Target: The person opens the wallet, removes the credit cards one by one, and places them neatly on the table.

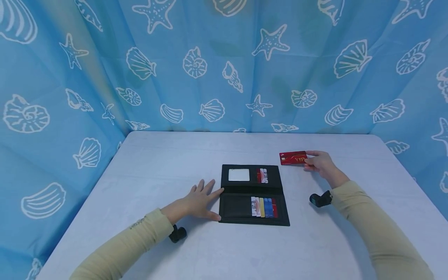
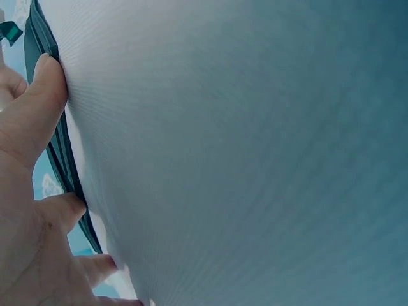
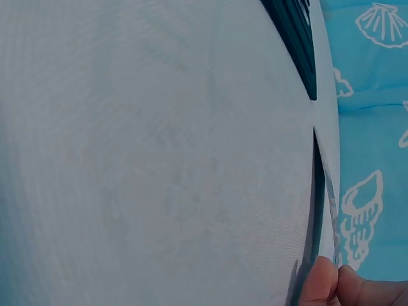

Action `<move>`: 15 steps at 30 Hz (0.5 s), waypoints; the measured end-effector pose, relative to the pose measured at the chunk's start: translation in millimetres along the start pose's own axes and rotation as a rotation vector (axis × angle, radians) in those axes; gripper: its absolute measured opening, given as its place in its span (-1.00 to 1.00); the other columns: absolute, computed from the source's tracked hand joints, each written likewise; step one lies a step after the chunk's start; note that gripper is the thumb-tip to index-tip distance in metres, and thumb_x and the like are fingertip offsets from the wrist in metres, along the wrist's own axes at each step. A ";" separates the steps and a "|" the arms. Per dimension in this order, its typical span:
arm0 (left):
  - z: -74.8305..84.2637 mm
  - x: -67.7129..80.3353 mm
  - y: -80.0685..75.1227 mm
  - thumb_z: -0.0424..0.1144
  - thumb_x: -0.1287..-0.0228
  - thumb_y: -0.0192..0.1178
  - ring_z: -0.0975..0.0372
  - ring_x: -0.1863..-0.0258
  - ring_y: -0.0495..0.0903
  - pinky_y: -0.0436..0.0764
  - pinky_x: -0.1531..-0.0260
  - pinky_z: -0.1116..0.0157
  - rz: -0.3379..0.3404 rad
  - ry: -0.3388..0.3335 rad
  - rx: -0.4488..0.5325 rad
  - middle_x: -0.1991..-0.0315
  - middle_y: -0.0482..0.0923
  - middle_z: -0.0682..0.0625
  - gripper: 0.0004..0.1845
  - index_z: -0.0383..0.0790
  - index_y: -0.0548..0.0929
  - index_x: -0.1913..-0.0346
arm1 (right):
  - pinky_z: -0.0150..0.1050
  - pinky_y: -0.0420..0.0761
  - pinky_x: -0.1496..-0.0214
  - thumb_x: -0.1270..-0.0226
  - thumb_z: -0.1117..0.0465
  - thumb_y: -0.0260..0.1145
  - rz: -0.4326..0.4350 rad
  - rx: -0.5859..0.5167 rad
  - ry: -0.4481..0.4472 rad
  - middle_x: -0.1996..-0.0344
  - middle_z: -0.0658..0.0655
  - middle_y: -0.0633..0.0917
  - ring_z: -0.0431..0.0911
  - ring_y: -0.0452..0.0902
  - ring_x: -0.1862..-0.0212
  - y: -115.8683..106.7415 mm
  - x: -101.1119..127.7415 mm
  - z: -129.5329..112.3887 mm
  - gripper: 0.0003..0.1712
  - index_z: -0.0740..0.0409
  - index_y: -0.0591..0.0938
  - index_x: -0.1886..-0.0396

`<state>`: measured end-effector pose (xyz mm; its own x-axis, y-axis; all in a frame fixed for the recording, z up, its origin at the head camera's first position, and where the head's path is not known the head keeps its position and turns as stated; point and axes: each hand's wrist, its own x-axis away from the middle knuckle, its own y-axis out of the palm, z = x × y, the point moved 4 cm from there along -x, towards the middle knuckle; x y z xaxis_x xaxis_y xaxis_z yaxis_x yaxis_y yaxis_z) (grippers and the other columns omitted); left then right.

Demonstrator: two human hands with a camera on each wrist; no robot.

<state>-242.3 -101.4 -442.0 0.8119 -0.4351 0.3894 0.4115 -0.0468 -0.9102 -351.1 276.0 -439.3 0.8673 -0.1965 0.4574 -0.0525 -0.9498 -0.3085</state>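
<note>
Backdrop: blue curtain point(image 1: 224, 77) printed with white shells and starfish, enclosing the desk on three sides; its upper and outer parts ran off the head view.

Desk point(image 1: 140, 171): pale grey surface. In both of your wrist views it filled nearly the whole picture as a blurred plane, so little else could be read there.

Wallet point(image 1: 252, 195): black, long, lying open and flat near the middle of the desk. Upper half held a light window pocket and a few card edges; lower half held a row of coloured card edges. Printing on those cards was too small to make out. In the left wrist view the wallet point(image 2: 58, 150) showed only as a thin dark edge; in the right wrist view point(image 3: 294, 44) only a dark corner at the top.

Left hand point(image 1: 196, 202): yours lay flat on the desk, fingers spread and straight, fingertips touching the wallet's left edge at the fold, thumb against the lower half. It gripped nothing. The left wrist view point(image 2: 29, 191) confirmed fingertips against the dark edge; the palm was cut off.

Right hand point(image 1: 320, 162): you pinched the red card by its right end, well to the right of the wallet and beyond its upper corner. The right wrist view point(image 3: 335, 284) showed only two fingertips.

Red card point(image 1: 293, 158): gold "VIP" lettering, face up, held just over the desk; whether it touched the surface could not be told. Seen edge-on point(image 3: 317, 191) from the right wrist.
</note>
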 end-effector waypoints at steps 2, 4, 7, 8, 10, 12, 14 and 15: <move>-0.3 -0.1 0.3 0.33 0.05 0.20 -0.18 -0.40 -0.21 -0.06 -0.29 -0.14 0.001 0.000 -0.005 -0.46 -0.19 -0.13 -0.02 0.08 0.05 -0.42 | -0.40 0.60 0.31 -0.36 0.34 0.06 0.009 0.003 -0.005 -0.32 0.47 0.11 -0.25 0.54 0.53 0.4 -1.6 0.6 -0.34 0.28 0.06 -0.40; -0.6 -0.4 0.7 0.33 0.05 0.20 -0.18 -0.40 -0.21 -0.05 -0.29 -0.14 0.002 0.001 -0.008 -0.46 -0.19 -0.13 -0.02 0.08 0.05 -0.42 | -0.39 0.60 0.32 -0.35 0.34 0.08 0.017 0.013 -0.008 -0.29 0.49 0.15 -0.24 0.54 0.52 0.7 -4.0 1.3 -0.35 0.33 0.08 -0.38; -0.6 -0.6 0.6 0.33 0.05 0.20 -0.17 -0.40 -0.21 -0.06 -0.29 -0.14 0.003 0.000 -0.005 -0.46 -0.19 -0.12 -0.01 0.09 0.05 -0.42 | -0.39 0.60 0.34 -0.35 0.34 0.09 0.043 0.049 -0.004 -0.25 0.48 0.22 -0.24 0.53 0.52 1.1 -7.4 2.5 -0.36 0.35 0.11 -0.36; -0.5 -0.4 0.4 0.33 0.05 0.20 -0.17 -0.40 -0.21 -0.06 -0.29 -0.14 0.002 -0.001 -0.005 -0.46 -0.19 -0.12 -0.01 0.09 0.05 -0.42 | -0.40 0.60 0.35 -0.34 0.33 0.09 0.054 0.061 -0.003 -0.24 0.48 0.25 -0.24 0.53 0.53 0.9 -8.6 2.9 -0.37 0.35 0.13 -0.36; -0.6 -0.6 0.4 0.33 0.06 0.20 -0.17 -0.40 -0.21 -0.06 -0.29 -0.13 0.002 -0.004 -0.003 -0.46 -0.19 -0.12 -0.01 0.09 0.05 -0.42 | -0.41 0.59 0.34 -0.35 0.32 0.08 0.063 0.098 0.004 -0.22 0.45 0.28 -0.26 0.51 0.53 1.5 -10.6 3.7 -0.38 0.35 0.15 -0.35; -0.4 -0.6 0.6 0.33 0.06 0.21 -0.17 -0.40 -0.21 -0.06 -0.29 -0.13 0.002 -0.008 -0.003 -0.46 -0.18 -0.12 -0.02 0.09 0.05 -0.42 | -0.41 0.59 0.37 -0.34 0.31 0.09 0.075 0.114 0.007 -0.18 0.44 0.32 -0.26 0.49 0.55 2.1 -11.1 3.8 -0.40 0.37 0.18 -0.32; -0.3 -0.4 0.6 0.33 0.06 0.21 -0.17 -0.40 -0.21 -0.06 -0.29 -0.13 0.002 -0.009 -0.003 -0.46 -0.18 -0.12 -0.02 0.09 0.05 -0.42 | -0.40 0.59 0.38 -0.33 0.31 0.10 0.078 0.123 0.005 -0.13 0.43 0.35 -0.26 0.49 0.56 2.2 -11.5 4.1 -0.41 0.40 0.19 -0.30; -0.3 -0.7 1.0 0.33 0.06 0.21 -0.17 -0.40 -0.21 -0.06 -0.29 -0.14 0.003 -0.008 -0.004 -0.46 -0.18 -0.12 -0.02 0.09 0.06 -0.42 | -0.40 0.59 0.39 -0.33 0.32 0.10 0.077 0.127 0.003 -0.10 0.42 0.36 -0.25 0.49 0.56 2.3 -11.3 4.4 -0.42 0.41 0.19 -0.29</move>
<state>-242.6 -101.4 -443.3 0.8164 -0.4279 0.3879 0.4076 -0.0489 -0.9118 -358.9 277.1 -448.9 0.8615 -0.2685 0.4310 -0.0554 -0.8934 -0.4458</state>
